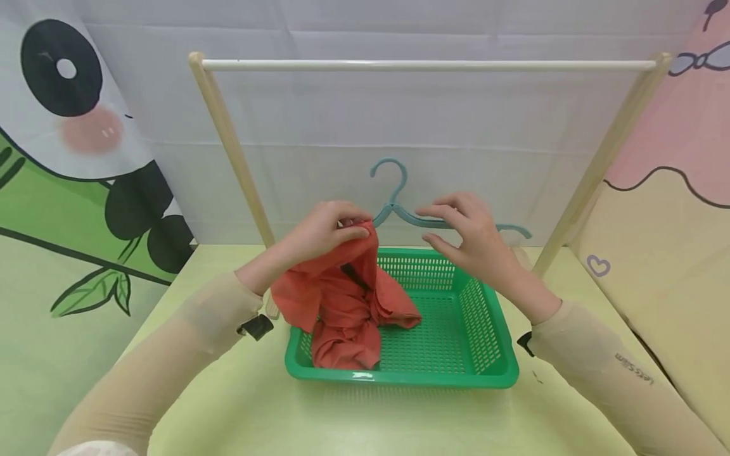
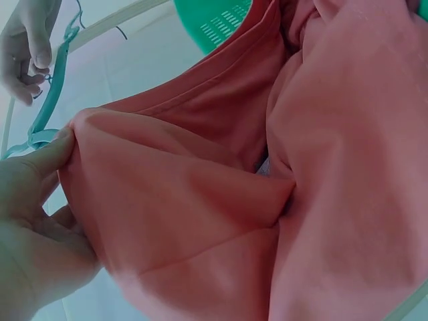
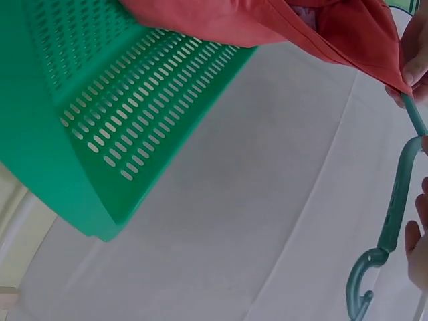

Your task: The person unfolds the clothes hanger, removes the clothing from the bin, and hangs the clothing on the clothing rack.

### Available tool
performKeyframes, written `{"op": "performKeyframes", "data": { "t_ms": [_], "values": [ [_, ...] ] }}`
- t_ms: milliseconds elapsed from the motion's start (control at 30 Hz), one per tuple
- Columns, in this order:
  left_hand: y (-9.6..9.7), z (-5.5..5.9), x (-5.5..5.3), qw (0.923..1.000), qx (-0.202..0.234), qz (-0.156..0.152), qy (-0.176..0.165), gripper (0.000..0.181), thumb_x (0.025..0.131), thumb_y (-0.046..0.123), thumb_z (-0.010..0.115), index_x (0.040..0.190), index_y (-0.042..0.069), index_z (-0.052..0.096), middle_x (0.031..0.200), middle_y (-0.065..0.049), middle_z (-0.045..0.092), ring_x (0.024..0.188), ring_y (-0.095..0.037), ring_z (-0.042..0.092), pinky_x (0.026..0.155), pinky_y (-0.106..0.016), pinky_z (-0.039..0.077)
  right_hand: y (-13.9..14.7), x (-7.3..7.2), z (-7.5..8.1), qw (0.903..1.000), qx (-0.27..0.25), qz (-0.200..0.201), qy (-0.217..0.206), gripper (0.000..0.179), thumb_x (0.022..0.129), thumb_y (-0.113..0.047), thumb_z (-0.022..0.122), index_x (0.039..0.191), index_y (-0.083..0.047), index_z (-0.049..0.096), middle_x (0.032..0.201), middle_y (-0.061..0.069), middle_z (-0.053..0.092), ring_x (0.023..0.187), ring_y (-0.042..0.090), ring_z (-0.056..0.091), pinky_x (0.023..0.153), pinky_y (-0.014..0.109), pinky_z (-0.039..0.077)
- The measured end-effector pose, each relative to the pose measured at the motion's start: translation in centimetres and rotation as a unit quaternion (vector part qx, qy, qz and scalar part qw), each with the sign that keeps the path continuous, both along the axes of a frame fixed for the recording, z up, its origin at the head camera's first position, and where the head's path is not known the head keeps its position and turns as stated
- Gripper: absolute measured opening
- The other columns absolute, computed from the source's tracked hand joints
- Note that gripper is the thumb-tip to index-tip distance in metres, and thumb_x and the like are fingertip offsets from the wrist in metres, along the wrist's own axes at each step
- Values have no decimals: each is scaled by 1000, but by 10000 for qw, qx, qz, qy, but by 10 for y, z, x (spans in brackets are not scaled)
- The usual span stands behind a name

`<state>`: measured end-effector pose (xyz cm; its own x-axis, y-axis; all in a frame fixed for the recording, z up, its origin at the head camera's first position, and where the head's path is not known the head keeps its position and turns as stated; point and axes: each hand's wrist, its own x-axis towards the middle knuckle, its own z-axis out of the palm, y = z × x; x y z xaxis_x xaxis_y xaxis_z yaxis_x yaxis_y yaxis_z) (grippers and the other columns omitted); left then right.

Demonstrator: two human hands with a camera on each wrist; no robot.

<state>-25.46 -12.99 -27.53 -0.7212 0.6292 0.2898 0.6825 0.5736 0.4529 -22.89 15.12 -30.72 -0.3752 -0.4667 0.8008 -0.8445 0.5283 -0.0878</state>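
Note:
My left hand (image 1: 325,233) pinches the stitched edge of a red garment (image 1: 348,316) between thumb and fingers. A teal clothes hanger (image 1: 416,220) stands hook up behind the hands, its left arm passing behind the pinched edge, where the cloth hides its end. In the left wrist view the garment (image 2: 180,200) hangs in loose folds from the pinched corner. My right hand (image 1: 470,231), thumb and fingers spread apart, is beside the hanger's right arm and overlaps it in the head view. The right wrist view shows the hanger (image 3: 398,194) close to that hand's fingers.
A green perforated basket (image 1: 402,379) sits on the pale yellow table (image 1: 239,405), with the garment's lower part bunched in its left side. Behind it stands a rack with a white rail (image 1: 428,65) and wooden posts (image 1: 234,149). A white cloth backdrop (image 1: 485,126) hangs behind.

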Motion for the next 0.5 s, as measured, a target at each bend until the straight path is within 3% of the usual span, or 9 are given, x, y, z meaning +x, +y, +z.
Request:
{"op": "performKeyframes", "data": {
  "t_ms": [133,300,500],
  "values": [
    [-1,2,-2,9999,-94,40,67,30,96,20,65,123,6,70,102,-11,69,87,-22,61,78,-36,51,-8,2,-5,9991,116,355,198,33,80,-6,79,112,-8,71,104,13,65,98,29,57,85,41,46],
    [-2,3,-3,9999,-136,94,52,31,97,22,64,124,8,69,102,-9,69,87,-21,61,79,-35,51,-18,10,-15,9960,588,667,123,31,79,-7,80,109,-11,71,102,7,65,95,21,60,76,32,52],
    [-2,7,-5,9999,-86,116,35,32,97,21,63,126,8,68,106,-11,70,89,-22,62,80,-37,52,-28,16,-27,9906,1140,676,-348,30,82,-11,79,110,-13,70,105,3,64,98,16,60,79,29,53]
  ]
}}
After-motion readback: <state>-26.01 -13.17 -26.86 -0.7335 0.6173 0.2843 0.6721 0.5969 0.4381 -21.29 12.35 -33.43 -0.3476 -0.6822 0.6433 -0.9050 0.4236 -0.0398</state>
